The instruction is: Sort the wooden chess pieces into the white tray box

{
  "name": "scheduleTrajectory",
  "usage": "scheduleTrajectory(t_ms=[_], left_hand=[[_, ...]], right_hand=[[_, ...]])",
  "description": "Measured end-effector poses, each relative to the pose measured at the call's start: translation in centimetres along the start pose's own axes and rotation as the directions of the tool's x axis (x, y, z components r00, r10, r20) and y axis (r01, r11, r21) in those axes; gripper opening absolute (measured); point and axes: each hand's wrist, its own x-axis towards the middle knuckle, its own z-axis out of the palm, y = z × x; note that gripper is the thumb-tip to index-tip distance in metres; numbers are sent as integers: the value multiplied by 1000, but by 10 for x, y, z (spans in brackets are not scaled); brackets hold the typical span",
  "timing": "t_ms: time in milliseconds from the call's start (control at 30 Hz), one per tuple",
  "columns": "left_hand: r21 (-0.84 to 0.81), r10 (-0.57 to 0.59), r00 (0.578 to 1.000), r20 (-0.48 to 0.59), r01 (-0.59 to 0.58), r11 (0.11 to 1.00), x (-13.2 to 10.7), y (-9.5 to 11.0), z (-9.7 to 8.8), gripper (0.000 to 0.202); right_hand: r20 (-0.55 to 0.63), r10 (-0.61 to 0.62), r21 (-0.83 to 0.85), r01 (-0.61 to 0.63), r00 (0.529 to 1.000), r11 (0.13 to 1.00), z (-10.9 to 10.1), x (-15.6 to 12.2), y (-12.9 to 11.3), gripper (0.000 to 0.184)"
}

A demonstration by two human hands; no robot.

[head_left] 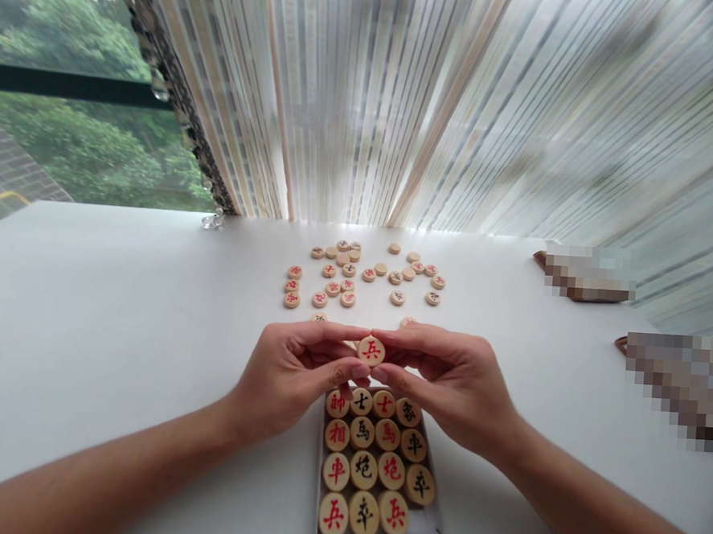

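Observation:
A round wooden Chinese chess piece (371, 351) with a red character is held upright between both hands, its face toward me. My left hand (308, 361) pinches it from the left with thumb and fingers. From the right, my right hand (440, 369) grips the same piece between thumb and forefinger. Just below the hands lies an open white box (429, 520) with rows of red and black chess pieces (363, 469) in it. The front right corner of the box shows bare bottom. The hands hide part of the box's far edge.
Loose chess pieces (347, 299) lie scattered on the white table (149, 303) beyond my hands, some with plain sides up. Two brown-edged objects (596, 295), blurred out, are at the right. A striped string curtain (355, 98) hangs behind the table, beside a window (68, 136).

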Motion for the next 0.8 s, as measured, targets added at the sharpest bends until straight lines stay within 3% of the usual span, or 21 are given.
scheduleTrajectory(t_ms=[200, 367, 467, 633, 800], left_hand=[[-61, -23, 1000, 12, 24, 998, 1, 2, 0, 27], [-68, -35, 999, 10, 36, 997, 0, 6, 2, 12], [-51, -37, 999, 14, 38, 998, -1, 4, 3, 12], [-42, 0, 997, 76, 3, 999, -3, 0, 2, 39], [78, 49, 992, 112, -58, 995, -4, 2, 3, 31]], right_hand=[[25, 9, -86, -7, 1000, 996, -2, 0, -1, 21], [33, -1, -192, 8, 999, 981, -1, 0, -4, 10], [49, 69, -141, -62, 996, 988, 0, -1, -6, 16], [89, 258, 8, -260, 962, 966, 0, -1, -8, 28], [125, 309, 70, -319, 943, 945, 3, 0, -10, 28]])
